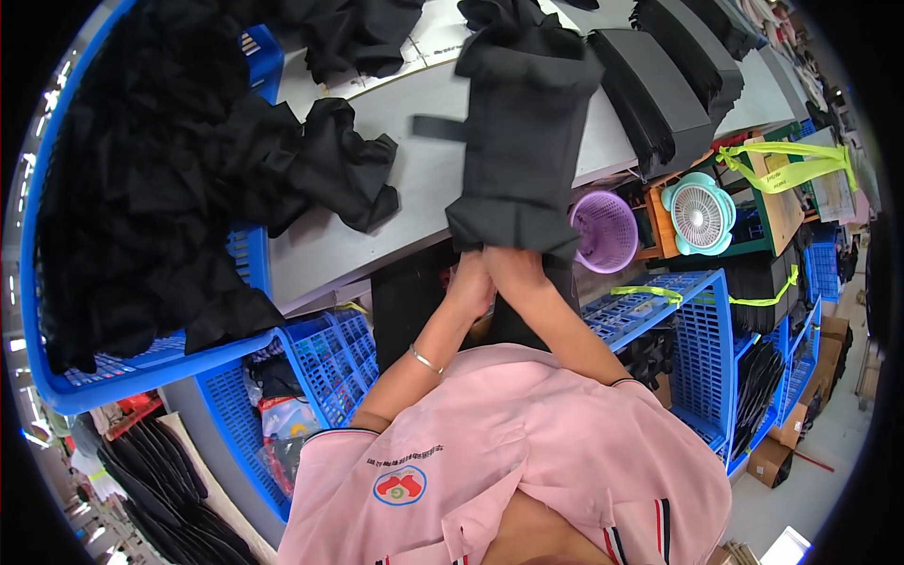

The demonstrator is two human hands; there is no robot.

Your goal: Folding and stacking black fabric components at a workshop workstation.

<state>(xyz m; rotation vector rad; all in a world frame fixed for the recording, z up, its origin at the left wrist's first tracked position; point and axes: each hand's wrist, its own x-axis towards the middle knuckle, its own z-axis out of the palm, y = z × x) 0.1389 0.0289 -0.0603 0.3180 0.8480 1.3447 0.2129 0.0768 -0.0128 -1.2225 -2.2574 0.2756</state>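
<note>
In front of me a black fabric piece (520, 141), pouch-like with a short strap (439, 128) out to its left, stretches from my hands over the table edge. It is slightly blurred. My left hand (471, 281) and my right hand (514, 271) are close together at its near end, both closed on it, with most of their fingers hidden under the cloth. Beyond it, more black cloth (508, 14) lies on the table. To the left, crumpled black fabric pieces (169, 179) fill a blue basket (94, 391) and spill onto the tabletop.
The grey table (414, 188) carries stacked black panels (650, 94) at the right. Below its edge stand a purple basket (607, 234) and a turquoise fan (698, 215). Blue crates (702, 358) are to my right, and another blue crate (330, 367) sits low on the left.
</note>
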